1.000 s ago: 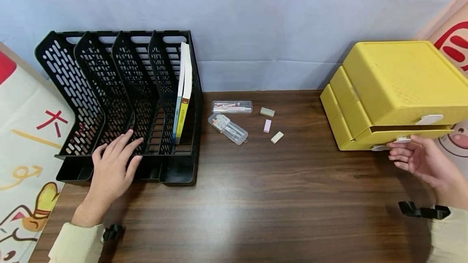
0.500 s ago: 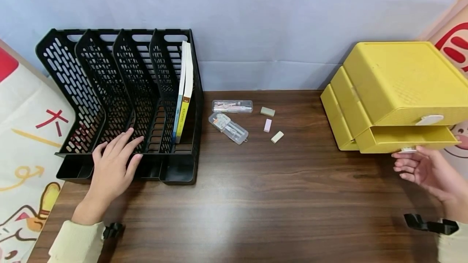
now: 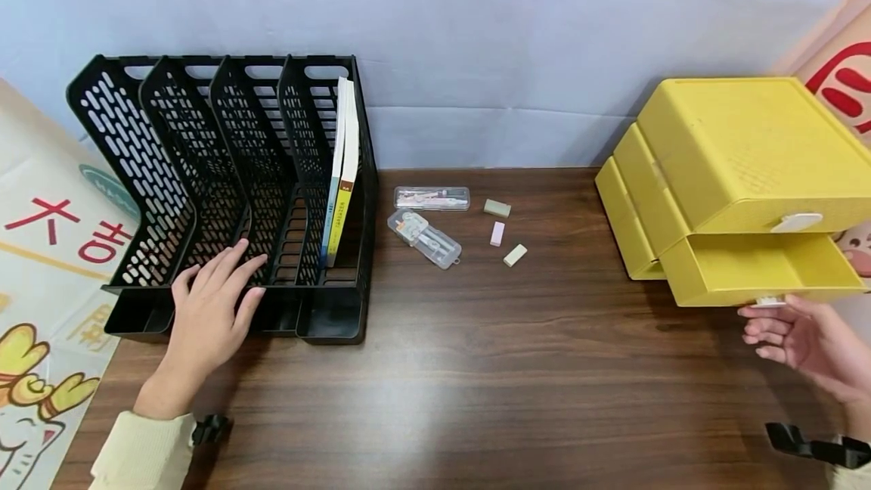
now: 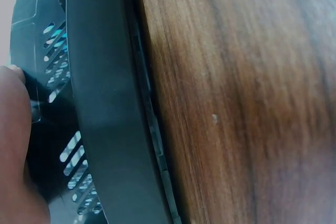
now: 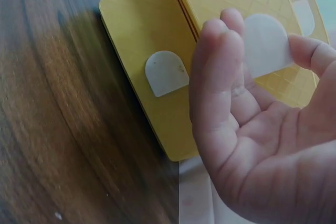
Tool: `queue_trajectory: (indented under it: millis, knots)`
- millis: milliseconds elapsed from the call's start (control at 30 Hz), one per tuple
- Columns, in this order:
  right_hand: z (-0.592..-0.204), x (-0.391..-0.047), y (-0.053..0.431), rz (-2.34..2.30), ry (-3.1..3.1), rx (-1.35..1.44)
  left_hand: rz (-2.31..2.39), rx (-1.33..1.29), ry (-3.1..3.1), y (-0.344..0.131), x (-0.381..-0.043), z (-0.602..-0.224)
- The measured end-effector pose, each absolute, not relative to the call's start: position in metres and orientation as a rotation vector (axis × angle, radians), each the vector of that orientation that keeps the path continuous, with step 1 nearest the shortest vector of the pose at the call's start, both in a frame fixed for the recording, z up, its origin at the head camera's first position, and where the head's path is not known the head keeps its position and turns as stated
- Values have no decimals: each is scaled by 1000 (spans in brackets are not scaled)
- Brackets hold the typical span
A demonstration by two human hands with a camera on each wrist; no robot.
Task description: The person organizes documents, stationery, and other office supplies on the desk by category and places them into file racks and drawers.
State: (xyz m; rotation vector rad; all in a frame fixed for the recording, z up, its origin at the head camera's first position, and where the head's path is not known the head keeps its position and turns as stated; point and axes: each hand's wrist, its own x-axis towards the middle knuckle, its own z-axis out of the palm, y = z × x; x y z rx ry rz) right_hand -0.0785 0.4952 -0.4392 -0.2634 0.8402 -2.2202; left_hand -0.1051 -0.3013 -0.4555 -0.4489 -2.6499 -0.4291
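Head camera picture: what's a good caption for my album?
Right hand pinching the white handle of an open yellow drawer, left hand resting on a black rack.

Matt yellow plastic drawer [image 3: 762, 265], smooth black plastic rack [image 3: 331, 316], sheeny wood-grain tabletop [image 3: 517, 369], creased cloth-like backdrop [image 3: 469, 44]

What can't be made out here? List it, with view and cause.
Title on thin yellow-spined paper book, head view: too small.
Back of pulled-out yellow rectangular drawer, head view: hidden by yellow top drawer above.
Part of white rounded drawer tab, right wrist view: behind right hand.
Rest of left hand, left wrist view: cut off by left edge.
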Motion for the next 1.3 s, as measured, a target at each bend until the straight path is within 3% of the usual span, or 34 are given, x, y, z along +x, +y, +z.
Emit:
queue_trajectory:
  millis: [1300]
  knots:
    - [-448,-45,511,-2082,839,-259,-431,-455,-2630,-300,-104,-456]
